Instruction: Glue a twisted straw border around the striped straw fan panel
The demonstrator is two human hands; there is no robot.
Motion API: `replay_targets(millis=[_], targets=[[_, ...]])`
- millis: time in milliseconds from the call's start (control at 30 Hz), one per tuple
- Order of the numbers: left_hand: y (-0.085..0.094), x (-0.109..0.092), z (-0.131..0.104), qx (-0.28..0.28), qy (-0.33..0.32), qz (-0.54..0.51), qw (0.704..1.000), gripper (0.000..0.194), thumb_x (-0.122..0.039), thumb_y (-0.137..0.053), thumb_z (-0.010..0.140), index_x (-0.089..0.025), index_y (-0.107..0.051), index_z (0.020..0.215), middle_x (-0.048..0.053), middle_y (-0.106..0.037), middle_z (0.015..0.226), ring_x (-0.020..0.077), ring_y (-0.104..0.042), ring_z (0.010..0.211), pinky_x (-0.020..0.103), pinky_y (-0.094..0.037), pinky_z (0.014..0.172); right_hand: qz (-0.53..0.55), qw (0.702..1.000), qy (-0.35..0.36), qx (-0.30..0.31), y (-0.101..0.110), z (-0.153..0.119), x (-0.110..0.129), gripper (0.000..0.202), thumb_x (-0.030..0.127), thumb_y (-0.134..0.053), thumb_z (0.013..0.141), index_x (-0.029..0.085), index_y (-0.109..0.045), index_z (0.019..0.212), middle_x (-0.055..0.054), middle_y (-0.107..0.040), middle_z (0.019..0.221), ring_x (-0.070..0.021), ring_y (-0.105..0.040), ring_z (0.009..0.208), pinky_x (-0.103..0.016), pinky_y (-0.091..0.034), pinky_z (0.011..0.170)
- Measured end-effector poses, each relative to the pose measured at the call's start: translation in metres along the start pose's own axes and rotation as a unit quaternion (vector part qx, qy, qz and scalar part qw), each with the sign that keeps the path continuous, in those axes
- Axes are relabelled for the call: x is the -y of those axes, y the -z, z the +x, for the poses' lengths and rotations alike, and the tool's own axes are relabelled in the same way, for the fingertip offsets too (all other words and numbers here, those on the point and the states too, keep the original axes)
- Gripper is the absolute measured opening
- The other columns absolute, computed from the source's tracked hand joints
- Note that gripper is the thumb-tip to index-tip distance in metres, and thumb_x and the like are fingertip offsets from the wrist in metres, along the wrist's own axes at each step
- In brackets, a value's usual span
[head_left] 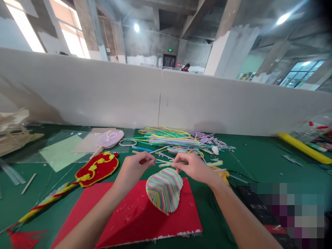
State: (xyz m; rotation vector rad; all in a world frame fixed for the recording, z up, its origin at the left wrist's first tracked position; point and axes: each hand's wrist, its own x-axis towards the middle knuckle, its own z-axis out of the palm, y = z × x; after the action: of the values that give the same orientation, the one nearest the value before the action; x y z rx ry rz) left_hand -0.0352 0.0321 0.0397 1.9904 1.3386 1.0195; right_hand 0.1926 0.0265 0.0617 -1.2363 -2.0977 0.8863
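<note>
A thin pale chenille stem stretches between my two hands, above the far edge of a red sheet. My left hand pinches it at one end, fingertips pressed together. On the other side, my right hand is closed in a pinch on the stem too. Just below the right fingers, a rounded panel of pastel-striped stems lies on the red sheet. Whether the right fingers touch that panel I cannot tell.
Behind my hands lies a pile of coloured stems. To the left are a red fan with a twisted handle and a lilac fan. A phone sits right, near a yellow bar. A white partition stands behind.
</note>
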Motion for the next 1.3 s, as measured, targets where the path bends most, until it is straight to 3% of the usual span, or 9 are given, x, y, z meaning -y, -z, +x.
replay_targets(millis=[233, 433, 633, 900, 1000, 1067, 1167, 1233, 1300], targets=[[-0.001, -0.003, -0.014, 0.036, -0.071, 0.194, 0.978, 0.047, -0.033, -0.032, 0.097, -0.020, -0.068, 0.072, 0.003, -0.072, 0.074, 0.0175, -0.067, 0.072, 0.027, -0.048, 0.067, 0.091, 0.990, -0.076, 0.077, 0.010, 0.007, -0.010, 0.024, 0.038, -0.059, 0.084, 0.015, -0.061, 0.078, -0.001, -0.066, 0.066, -0.0098, -0.050, 0.058, -0.023, -0.035, 0.055], [-0.016, -0.003, -0.016, -0.041, -0.271, 0.301, 0.914, 0.038, -0.038, -0.054, 0.090, -0.015, -0.055, 0.120, 0.011, -0.067, 0.110, 0.0240, -0.062, 0.103, 0.038, -0.049, 0.086, 0.189, 0.958, -0.158, 0.144, 0.011, 0.007, -0.009, 0.036, 0.049, -0.066, 0.077, 0.013, -0.060, 0.075, 0.001, -0.061, 0.063, -0.0029, -0.033, 0.044, -0.020, -0.022, 0.043], [-0.026, -0.007, -0.018, 0.001, -0.404, 0.299, 0.864, 0.019, -0.015, -0.040, 0.096, -0.012, -0.057, 0.103, 0.006, -0.068, 0.087, 0.0176, -0.064, 0.079, 0.030, -0.050, 0.071, 0.252, 0.929, -0.188, 0.195, 0.004, 0.007, -0.009, 0.044, 0.053, -0.074, 0.067, 0.013, -0.059, 0.072, 0.004, -0.057, 0.059, -0.0009, -0.028, 0.041, -0.021, -0.015, 0.042], [-0.019, -0.008, -0.019, -0.032, -0.464, 0.318, 0.826, 0.026, -0.014, -0.032, 0.098, -0.011, -0.057, 0.091, 0.005, -0.068, 0.076, 0.0153, -0.064, 0.069, 0.027, -0.049, 0.064, 0.290, 0.914, -0.163, 0.232, 0.001, 0.002, -0.009, 0.039, 0.050, -0.073, 0.069, 0.014, -0.058, 0.073, 0.004, -0.055, 0.057, -0.0030, -0.033, 0.044, -0.021, -0.016, 0.043], [-0.021, -0.005, -0.021, -0.012, -0.439, 0.325, 0.838, 0.026, -0.014, -0.033, 0.097, -0.013, -0.057, 0.088, 0.003, -0.067, 0.070, 0.0154, -0.063, 0.062, 0.027, -0.047, 0.059, 0.252, 0.942, -0.115, 0.190, -0.004, 0.000, -0.011, 0.037, 0.050, -0.071, 0.073, 0.015, -0.058, 0.076, 0.002, -0.059, 0.061, -0.0070, -0.045, 0.053, -0.021, -0.027, 0.048], [-0.023, -0.004, -0.022, 0.013, -0.370, 0.271, 0.889, 0.027, -0.015, -0.033, 0.096, -0.015, -0.056, 0.083, 0.002, -0.065, 0.065, 0.0152, -0.062, 0.058, 0.026, -0.045, 0.055, 0.207, 0.964, -0.075, 0.148, -0.007, -0.003, -0.011, 0.034, 0.049, -0.066, 0.077, 0.016, -0.058, 0.077, 0.001, -0.061, 0.064, -0.0087, -0.048, 0.056, -0.022, -0.033, 0.053], [-0.025, -0.009, -0.021, 0.127, -0.164, 0.048, 0.977, 0.026, -0.019, -0.035, 0.094, -0.018, -0.051, 0.074, 0.000, -0.065, 0.060, 0.0133, -0.063, 0.056, 0.022, -0.046, 0.055, 0.144, 0.984, -0.034, 0.098, -0.010, -0.010, -0.006, 0.026, 0.043, -0.061, 0.083, 0.017, -0.058, 0.078, 0.001, -0.061, 0.068, -0.0098, -0.050, 0.061, -0.023, -0.037, 0.058], [-0.026, -0.012, -0.020, 0.231, -0.029, -0.122, 0.965, 0.026, -0.026, -0.034, 0.093, -0.018, -0.046, 0.072, -0.001, -0.063, 0.056, 0.0132, -0.063, 0.052, 0.022, -0.048, 0.054, 0.115, 0.990, -0.018, 0.082, -0.010, -0.015, -0.002, 0.022, 0.039, -0.058, 0.086, 0.018, -0.059, 0.078, 0.002, -0.061, 0.071, -0.0100, -0.051, 0.064, -0.022, -0.037, 0.060], [-0.026, -0.014, -0.019, 0.285, 0.031, -0.211, 0.934, 0.029, -0.032, -0.032, 0.094, -0.019, -0.045, 0.071, 0.000, -0.063, 0.055, 0.0147, -0.064, 0.051, 0.024, -0.050, 0.054, 0.103, 0.992, -0.014, 0.077, -0.010, -0.018, -0.001, 0.021, 0.037, -0.057, 0.087, 0.018, -0.059, 0.079, 0.002, -0.061, 0.070, -0.0099, -0.051, 0.064, -0.022, -0.037, 0.060]])
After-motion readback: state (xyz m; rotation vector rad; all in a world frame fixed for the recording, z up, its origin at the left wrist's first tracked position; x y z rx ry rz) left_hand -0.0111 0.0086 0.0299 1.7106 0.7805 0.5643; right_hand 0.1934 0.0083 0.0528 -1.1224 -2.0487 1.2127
